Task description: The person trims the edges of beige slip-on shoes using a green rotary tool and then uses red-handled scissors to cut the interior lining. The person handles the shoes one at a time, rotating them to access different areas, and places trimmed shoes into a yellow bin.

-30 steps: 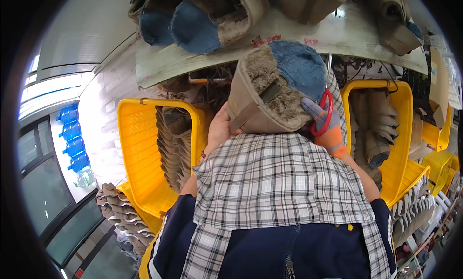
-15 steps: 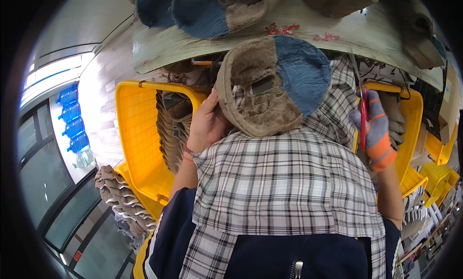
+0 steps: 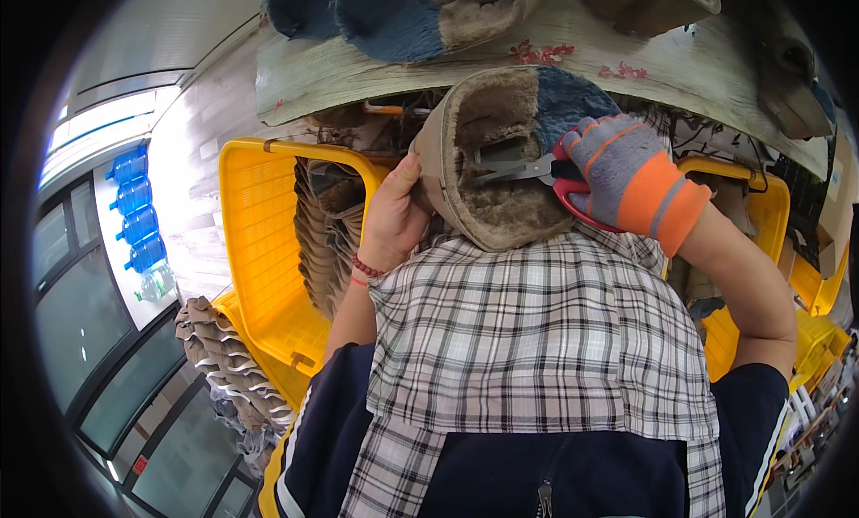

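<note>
Your left hand [image 3: 394,216] grips the fleece-lined piece [image 3: 517,212] by its side, just beyond the plaid apron [image 3: 501,339], probably so its opening faces the scissors [image 3: 540,169] your gloved right hand [image 3: 637,180] grasps (blades inside it).

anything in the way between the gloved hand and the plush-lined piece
Nothing visible: the gloved right hand holds red-handled scissors whose blades reach into the open plush-lined piece, held by the bare left hand.
</note>
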A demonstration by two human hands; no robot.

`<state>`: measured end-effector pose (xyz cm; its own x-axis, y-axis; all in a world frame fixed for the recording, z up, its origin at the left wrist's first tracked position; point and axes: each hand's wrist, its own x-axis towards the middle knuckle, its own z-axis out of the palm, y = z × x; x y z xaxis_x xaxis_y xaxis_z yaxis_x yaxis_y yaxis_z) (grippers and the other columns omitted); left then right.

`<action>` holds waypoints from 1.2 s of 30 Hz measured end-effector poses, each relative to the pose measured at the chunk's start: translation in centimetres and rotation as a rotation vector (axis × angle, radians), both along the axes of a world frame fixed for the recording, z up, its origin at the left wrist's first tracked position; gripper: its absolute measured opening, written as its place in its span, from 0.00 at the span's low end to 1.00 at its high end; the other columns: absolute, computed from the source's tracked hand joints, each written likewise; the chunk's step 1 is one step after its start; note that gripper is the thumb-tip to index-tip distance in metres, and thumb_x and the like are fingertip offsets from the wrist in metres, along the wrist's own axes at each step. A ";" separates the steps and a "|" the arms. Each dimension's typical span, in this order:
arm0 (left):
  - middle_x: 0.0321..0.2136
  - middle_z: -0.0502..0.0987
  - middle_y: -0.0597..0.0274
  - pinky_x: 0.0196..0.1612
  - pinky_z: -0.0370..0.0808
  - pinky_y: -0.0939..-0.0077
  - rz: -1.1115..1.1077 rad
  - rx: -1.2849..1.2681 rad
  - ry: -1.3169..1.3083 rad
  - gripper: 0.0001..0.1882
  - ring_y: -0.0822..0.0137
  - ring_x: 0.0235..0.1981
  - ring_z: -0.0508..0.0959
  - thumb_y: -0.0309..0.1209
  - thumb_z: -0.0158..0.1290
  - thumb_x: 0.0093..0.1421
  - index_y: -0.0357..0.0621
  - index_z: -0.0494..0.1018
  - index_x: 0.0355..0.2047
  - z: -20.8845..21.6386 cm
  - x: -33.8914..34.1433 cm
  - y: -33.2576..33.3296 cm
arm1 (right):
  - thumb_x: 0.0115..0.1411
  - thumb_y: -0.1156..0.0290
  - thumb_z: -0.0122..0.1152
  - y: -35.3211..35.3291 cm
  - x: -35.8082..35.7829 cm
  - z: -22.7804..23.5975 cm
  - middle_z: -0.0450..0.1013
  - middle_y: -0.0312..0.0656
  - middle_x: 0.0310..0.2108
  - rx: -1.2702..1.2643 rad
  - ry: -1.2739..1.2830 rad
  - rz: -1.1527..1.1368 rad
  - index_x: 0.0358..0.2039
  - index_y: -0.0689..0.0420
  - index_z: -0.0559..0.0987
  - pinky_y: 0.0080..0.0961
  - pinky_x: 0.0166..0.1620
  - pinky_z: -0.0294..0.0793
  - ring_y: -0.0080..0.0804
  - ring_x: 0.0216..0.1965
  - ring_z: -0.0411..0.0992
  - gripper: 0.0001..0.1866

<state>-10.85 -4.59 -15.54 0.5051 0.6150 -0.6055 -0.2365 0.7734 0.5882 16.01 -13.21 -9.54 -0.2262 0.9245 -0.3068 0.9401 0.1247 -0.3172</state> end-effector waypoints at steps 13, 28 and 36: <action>0.30 0.73 0.60 0.38 0.75 0.68 -0.021 -0.032 0.002 0.15 0.66 0.30 0.74 0.40 0.44 0.65 0.39 0.69 0.41 0.6 0.7 0.1 | 0.50 0.58 0.57 1.1 -1.1 0.4 0.75 0.46 0.32 -0.128 -0.112 0.053 0.32 0.58 0.79 0.31 0.36 0.74 0.38 0.35 0.75 0.16; 0.32 0.75 0.61 0.36 0.77 0.69 0.059 0.196 0.103 0.11 0.67 0.29 0.77 0.31 0.42 0.64 0.41 0.69 0.43 -4.2 -0.5 0.3 | 0.46 0.59 0.64 -1.1 2.7 0.2 0.72 0.41 0.29 0.262 -0.028 -0.162 0.33 0.52 0.75 0.34 0.37 0.70 0.41 0.32 0.71 0.15; 0.34 0.75 0.67 0.38 0.71 0.82 -0.325 0.538 0.248 0.10 0.78 0.33 0.74 0.25 0.47 0.61 0.38 0.72 0.42 -0.4 1.1 5.1 | 0.47 0.69 0.67 -1.9 3.7 -1.7 0.72 0.44 0.26 0.488 0.297 -0.664 0.35 0.59 0.73 0.27 0.31 0.71 0.35 0.26 0.71 0.16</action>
